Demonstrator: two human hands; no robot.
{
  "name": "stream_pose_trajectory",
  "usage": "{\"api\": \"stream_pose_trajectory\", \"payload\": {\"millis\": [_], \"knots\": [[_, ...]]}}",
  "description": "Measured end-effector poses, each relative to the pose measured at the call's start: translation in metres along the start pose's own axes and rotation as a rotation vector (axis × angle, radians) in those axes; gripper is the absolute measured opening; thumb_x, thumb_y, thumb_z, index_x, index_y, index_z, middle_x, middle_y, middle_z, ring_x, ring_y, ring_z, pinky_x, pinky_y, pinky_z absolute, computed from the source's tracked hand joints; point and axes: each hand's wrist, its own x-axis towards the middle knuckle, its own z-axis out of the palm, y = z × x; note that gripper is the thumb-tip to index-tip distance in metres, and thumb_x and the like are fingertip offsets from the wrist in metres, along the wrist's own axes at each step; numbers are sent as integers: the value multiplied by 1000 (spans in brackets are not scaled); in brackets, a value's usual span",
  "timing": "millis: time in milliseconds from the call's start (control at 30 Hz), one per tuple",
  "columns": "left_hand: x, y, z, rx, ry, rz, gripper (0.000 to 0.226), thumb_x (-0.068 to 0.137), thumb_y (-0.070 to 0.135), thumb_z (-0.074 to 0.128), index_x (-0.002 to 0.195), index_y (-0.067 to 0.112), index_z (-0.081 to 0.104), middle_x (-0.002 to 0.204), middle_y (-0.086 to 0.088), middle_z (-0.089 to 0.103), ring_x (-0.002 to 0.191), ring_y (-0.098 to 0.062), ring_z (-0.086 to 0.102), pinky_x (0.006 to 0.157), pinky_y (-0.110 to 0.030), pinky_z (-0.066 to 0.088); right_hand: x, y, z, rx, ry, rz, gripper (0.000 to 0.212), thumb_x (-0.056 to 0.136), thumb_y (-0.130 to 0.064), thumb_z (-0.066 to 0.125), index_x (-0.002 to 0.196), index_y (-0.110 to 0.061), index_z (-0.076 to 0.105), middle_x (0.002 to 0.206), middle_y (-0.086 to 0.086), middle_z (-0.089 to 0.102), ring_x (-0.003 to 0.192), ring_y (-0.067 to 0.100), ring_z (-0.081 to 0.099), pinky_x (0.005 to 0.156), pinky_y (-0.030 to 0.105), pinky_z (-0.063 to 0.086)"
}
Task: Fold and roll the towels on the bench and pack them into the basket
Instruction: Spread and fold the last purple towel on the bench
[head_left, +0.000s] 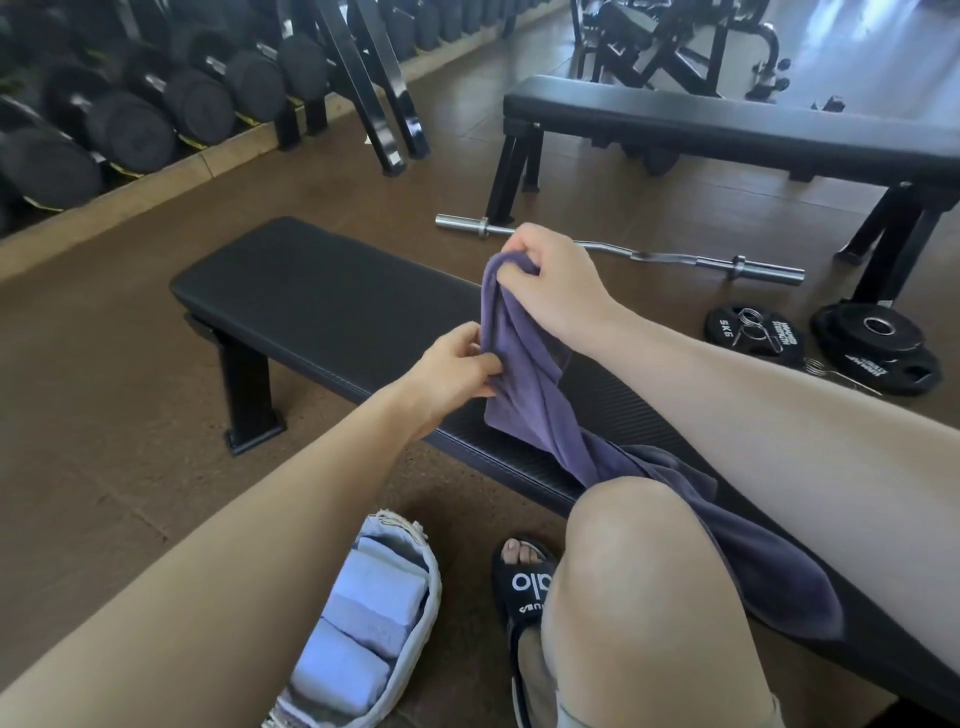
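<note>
A: Hands? 
B: Right hand (553, 283) grips the purple towel (524, 395) by its top; left hand (457, 371) pinches its edge.

A: Setting? 
B: Towel trails onto the bench (322, 296); basket (410, 613) on the gym floor (104, 415).

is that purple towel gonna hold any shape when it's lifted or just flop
Probably flops: the purple towel hangs in loose folds from the right hand and drapes over the bench. It looks light, held by pinches from both hands, the left hand at its edge. Unlikely to slip.

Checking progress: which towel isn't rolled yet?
The dark purple towel, held up by both hands over the black bench; the pale blue towels sit rolled in the basket.
</note>
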Motion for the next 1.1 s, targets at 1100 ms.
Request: {"api": "stream_pose_trajectory", "payload": {"millis": [1100], "knots": [[-11, 37, -83, 1232, 242, 305, 13, 92, 33, 53, 89, 24, 44, 76, -1, 55, 73, -29, 55, 58, -35, 35, -3, 16, -20, -223, -393, 182, 26, 98, -21, 53, 74, -20, 62, 75, 3, 62, 68, 19, 55, 58, 30, 41]]}}
